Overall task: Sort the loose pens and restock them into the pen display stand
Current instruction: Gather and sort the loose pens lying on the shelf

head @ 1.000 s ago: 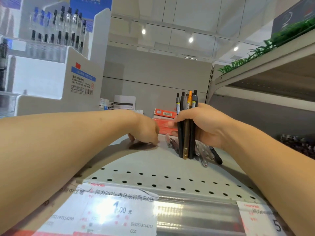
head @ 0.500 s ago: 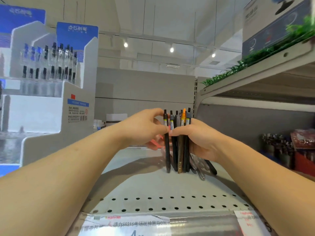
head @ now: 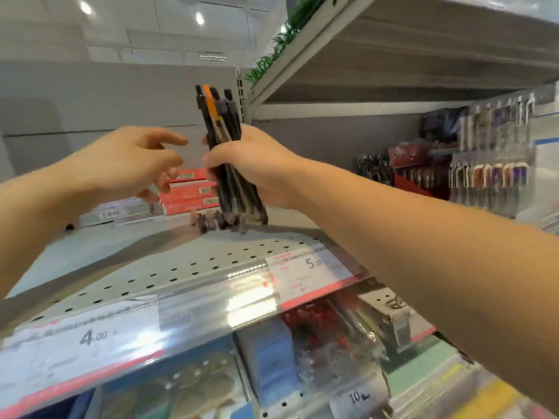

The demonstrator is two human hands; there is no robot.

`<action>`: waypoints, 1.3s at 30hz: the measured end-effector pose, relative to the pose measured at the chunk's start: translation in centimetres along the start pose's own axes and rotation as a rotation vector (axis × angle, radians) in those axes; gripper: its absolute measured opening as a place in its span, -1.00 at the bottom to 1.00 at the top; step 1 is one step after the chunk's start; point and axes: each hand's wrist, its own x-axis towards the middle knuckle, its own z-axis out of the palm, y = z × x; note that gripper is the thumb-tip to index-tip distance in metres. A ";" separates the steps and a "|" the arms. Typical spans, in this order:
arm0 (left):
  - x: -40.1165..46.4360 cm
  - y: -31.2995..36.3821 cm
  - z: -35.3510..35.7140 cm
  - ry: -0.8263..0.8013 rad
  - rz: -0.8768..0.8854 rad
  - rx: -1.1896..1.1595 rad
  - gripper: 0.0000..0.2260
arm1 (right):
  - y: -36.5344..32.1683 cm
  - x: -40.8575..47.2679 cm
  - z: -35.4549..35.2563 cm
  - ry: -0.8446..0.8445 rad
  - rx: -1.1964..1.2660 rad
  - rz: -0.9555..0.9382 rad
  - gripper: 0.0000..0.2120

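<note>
My right hand [head: 257,164] grips an upright bundle of pens [head: 222,125], mostly black with one orange, lifted just above the grey perforated shelf [head: 169,267]. My left hand [head: 130,164] hovers just to the left of the bundle with its fingers loosely spread and holds nothing. Several loose dark pens [head: 223,220] lie on the shelf right under the bundle. A pen display stand [head: 490,167] with hanging pens shows at the right, blurred.
Red and white flat boxes [head: 190,192] are stacked at the back of the shelf behind my hands. An upper shelf [head: 393,55] overhangs on the right. Price labels [head: 305,267] line the shelf's front edge, with packaged goods below.
The view swung right; the white display at left left the frame. My right hand raised the bundle off the shelf. My left hand let go of a pen at the bundle and drew back.
</note>
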 end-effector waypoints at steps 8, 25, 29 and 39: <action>0.5 5.9 7.0 -0.107 0.126 0.377 -0.94 | 0.4 -4.2 -16.4 0.071 -0.470 -0.042 -0.87; 11.9 13.4 24.5 -0.611 0.040 0.893 -0.65 | 12.8 -0.4 -28.5 -0.784 -1.293 0.104 -0.75; 11.0 11.9 24.1 -0.650 -0.028 0.873 -0.62 | 14.2 1.9 -27.9 -0.854 -1.287 0.142 -0.75; 10.5 12.3 20.9 -0.511 -0.053 0.551 -0.69 | 17.8 4.3 -26.0 -0.887 -1.324 0.101 -0.33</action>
